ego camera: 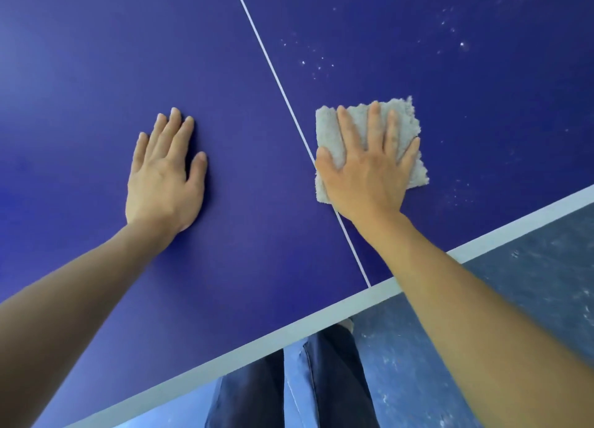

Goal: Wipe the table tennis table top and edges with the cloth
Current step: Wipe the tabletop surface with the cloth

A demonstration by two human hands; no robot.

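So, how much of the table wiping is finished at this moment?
Looks done: the table top left of the white centre line looks clean, where the left hand rests flat. In hand: the right hand presses the cloth flat just right of that line. Left: white specks dot the right half, and I cannot tell whether the pale edge band is wiped.
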